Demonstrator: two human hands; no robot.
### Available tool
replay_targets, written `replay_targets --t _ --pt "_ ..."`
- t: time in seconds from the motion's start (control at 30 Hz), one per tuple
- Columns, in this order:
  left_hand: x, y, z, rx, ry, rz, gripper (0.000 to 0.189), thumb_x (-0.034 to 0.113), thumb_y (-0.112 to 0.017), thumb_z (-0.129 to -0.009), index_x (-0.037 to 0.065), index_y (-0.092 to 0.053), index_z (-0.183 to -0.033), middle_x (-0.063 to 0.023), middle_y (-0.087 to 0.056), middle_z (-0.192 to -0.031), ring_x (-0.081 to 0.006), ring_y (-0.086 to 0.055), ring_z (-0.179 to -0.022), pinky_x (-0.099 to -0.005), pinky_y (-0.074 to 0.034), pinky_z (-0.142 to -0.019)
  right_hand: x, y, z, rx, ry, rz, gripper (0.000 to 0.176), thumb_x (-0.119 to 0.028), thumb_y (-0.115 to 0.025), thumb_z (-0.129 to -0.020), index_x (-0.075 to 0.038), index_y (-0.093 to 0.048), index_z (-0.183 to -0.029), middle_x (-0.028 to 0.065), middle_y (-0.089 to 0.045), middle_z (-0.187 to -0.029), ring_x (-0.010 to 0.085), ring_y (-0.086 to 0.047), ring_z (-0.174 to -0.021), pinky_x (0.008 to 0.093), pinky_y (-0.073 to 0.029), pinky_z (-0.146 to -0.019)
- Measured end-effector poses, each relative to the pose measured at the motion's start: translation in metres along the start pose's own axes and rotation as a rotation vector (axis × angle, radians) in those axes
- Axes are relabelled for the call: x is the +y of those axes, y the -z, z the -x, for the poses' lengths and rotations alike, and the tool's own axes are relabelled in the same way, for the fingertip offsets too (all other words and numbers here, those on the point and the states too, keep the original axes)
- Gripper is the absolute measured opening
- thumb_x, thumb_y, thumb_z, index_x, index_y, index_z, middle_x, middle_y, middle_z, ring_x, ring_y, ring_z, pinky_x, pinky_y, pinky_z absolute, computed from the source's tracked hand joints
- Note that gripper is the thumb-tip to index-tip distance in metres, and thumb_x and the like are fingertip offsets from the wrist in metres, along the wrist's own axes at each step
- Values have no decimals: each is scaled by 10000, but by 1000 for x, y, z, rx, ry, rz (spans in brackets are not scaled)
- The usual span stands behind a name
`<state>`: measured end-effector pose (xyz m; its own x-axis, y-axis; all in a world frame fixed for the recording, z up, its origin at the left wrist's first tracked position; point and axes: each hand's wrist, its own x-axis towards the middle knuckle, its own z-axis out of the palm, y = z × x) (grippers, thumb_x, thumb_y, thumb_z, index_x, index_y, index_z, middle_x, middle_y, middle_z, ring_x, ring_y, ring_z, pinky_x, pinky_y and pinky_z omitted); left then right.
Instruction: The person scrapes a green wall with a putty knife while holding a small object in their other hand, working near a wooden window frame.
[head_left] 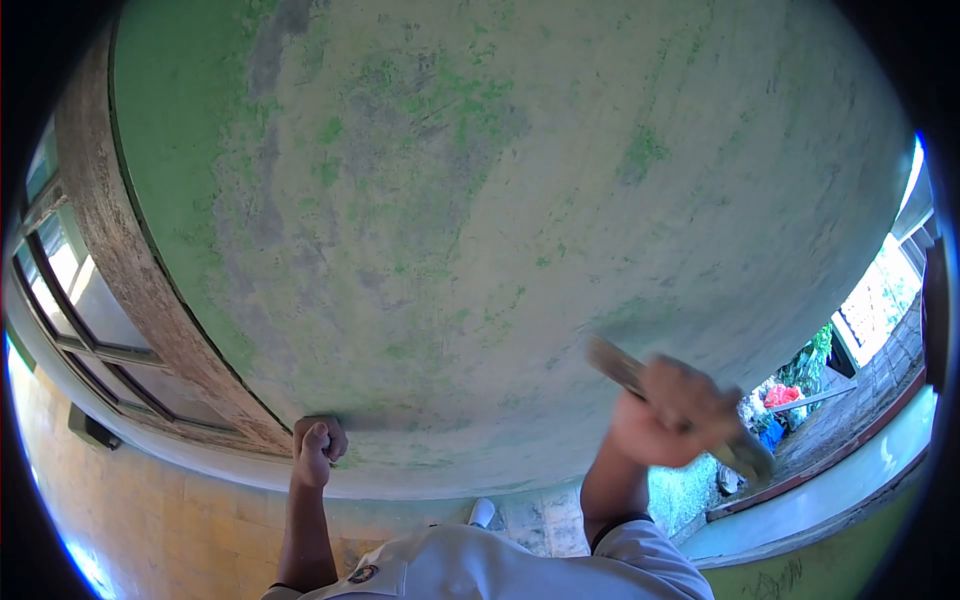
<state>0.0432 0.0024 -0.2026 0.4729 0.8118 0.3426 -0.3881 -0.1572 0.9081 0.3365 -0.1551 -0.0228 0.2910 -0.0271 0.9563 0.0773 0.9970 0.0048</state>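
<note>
Gripped in my right hand (675, 412) is a wooden-handled tool (617, 366), smeared by motion. One brown end sticks out toward the wall, and a flatter yellowish-green end points down and right; I cannot tell its exact kind. The patchy wall (480, 250) fills the view in front of me, with worn green paint, pale areas and grey patches. My left hand (320, 448) is closed in a fist low at the wall, near the wooden frame's lower end, thumb folded over the fingers and no object showing.
A weathered wooden frame (130, 220) with glass panes (100, 300) borders the wall on the left. Below lies a tiled floor (210, 520) with a dark object (93, 428). At right, a ledge (820, 510) runs past red flowers (781, 395) and greenery.
</note>
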Motion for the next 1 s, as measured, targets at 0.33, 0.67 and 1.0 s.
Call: replay_targets --t 0.33,0.67,1.0 --pt "1 -1 0 4 -12 -12 583 480 -467 -869 50 -382 -484 -20 -337 -418 -105 -317 -377 -254 -209 -380 13 -4 5 -11 -193 -75 282 -349 -363 -968 -143 -373 -776 -23 -347 -534 76 -263 -434 251 -230 -464" --pt "-1 -1 1 -1 6 -2 576 477 -476 -862 46 -392 -489 -25 -355 -424 -105 -321 -379 -253 -216 -384 -2 2 4 52 -95 29 296 -379 -388 -954 -136 -379 -785 -15 -381 -548 84 -277 -432 264 -234 -447" --pt "2 -3 0 19 14 -22 588 489 -470 -864 49 -383 -483 -24 -346 -423 -106 -321 -377 -254 -214 -379 1 0 4 21 -97 -67 323 -352 -386 -962 -134 -369 -724 -20 -351 -545 76 -254 -450 255 -228 -475"
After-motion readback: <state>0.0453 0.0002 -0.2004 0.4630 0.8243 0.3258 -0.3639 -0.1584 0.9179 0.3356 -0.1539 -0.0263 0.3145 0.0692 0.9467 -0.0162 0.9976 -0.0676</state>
